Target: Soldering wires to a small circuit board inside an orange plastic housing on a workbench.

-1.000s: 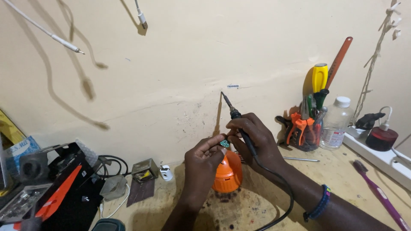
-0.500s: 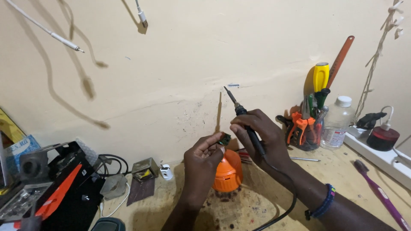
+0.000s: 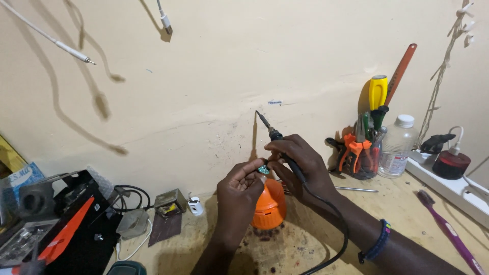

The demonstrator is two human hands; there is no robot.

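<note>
My right hand [image 3: 300,165] grips a black soldering iron [image 3: 279,142] whose tip points up and left, away from the work, with its black cable running down over my wrist. My left hand [image 3: 239,191] pinches a small green circuit board [image 3: 263,169] between thumb and fingers, right at the fingertips of the right hand. Both hands hover over an orange dome-shaped lamp housing [image 3: 270,206] standing on the wooden bench [image 3: 326,249].
A tool holder [image 3: 361,153] with pliers, a yellow-handled screwdriver and a saw blade stands at the right by a clear plastic bottle [image 3: 395,147]. A white power strip [image 3: 448,183] and purple toothbrush [image 3: 448,234] lie far right. A black-and-orange case [image 3: 61,224] fills the left. Cables hang on the wall.
The right hand has shifted slightly right and the iron's tip has lifted away from the board. The left hand stays at the orange housing holding the board.
</note>
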